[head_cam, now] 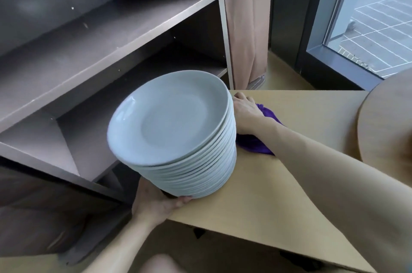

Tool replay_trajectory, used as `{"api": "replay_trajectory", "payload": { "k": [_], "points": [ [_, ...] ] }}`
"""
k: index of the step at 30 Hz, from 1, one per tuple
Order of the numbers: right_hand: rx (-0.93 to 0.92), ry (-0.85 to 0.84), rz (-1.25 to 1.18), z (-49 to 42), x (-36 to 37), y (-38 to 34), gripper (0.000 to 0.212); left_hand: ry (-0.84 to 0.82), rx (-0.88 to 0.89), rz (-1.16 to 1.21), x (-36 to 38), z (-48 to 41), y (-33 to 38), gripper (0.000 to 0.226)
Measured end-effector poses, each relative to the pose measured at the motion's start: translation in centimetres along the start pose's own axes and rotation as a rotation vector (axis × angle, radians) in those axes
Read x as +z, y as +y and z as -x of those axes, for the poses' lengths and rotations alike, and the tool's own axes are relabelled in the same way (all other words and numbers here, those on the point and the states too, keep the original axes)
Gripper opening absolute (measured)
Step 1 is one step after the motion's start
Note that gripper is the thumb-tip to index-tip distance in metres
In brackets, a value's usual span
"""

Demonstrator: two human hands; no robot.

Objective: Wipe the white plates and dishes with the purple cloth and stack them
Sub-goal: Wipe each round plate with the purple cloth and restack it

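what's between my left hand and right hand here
The stack of white plates, seen in the head view: the left hand holds its near base and the right hand rests at its far side.

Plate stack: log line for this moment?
stack: at table edge | left hand: grips its base | right hand: beside it, over cloth

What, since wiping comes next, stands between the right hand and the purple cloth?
Nothing visible: the right hand lies directly over the purple cloth on the table, beside the stack of white plates that the left hand holds.
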State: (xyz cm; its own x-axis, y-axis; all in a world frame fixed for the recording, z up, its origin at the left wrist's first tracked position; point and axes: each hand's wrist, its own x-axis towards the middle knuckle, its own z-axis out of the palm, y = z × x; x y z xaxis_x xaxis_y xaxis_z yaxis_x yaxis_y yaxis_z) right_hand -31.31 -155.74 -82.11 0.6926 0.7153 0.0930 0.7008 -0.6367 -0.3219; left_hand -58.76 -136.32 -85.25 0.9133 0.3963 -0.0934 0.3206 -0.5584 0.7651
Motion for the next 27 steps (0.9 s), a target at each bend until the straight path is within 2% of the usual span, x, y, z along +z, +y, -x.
{"api": "replay_trajectory", "payload": {
  "k": [2,4,8,10,12,15,17,22,27],
  "points": [
    [0.014,-0.007,-0.008,2.0,0.0,0.7,0.008,0.03,0.058,-0.01,0.0,0.2,0.0,0.124],
    [0.055,-0.018,-0.014,4.4,-0.2,0.8,0.008,0.035,0.088,-0.004,-0.3,0.0,-0.2,0.103],
    [0.175,-0.013,-0.034,10.6,-0.5,-0.1,0.014,0.047,0.073,-0.034,-0.4,-0.7,-0.4,0.123],
    [0.214,0.004,-0.047,13.7,-0.3,-1.5,0.019,0.034,0.075,-0.039,-0.4,-0.8,-0.4,0.123],
    [0.237,0.003,-0.071,16.2,-0.1,-2.8,0.037,0.032,0.084,-0.029,-0.3,-0.9,-0.4,0.121],
    [0.294,-0.051,-0.142,17.7,-0.2,-4.0,0.094,0.051,0.117,-0.011,-0.4,-1.1,-0.4,0.123],
    [0.33,-0.044,-0.174,17.7,-0.3,-4.2,0.116,0.026,0.132,-0.008,-0.6,-1.5,-0.3,0.121],
    [0.368,0.084,-0.149,16.4,0.6,-4.1,0.111,0.015,0.165,-0.057,-1.3,-3.0,0.1,0.133],
    [0.29,0.078,-0.118,14.4,0.9,-3.0,0.098,0.024,0.191,-0.073,-1.2,-4.2,0.0,0.133]
  ]
}}
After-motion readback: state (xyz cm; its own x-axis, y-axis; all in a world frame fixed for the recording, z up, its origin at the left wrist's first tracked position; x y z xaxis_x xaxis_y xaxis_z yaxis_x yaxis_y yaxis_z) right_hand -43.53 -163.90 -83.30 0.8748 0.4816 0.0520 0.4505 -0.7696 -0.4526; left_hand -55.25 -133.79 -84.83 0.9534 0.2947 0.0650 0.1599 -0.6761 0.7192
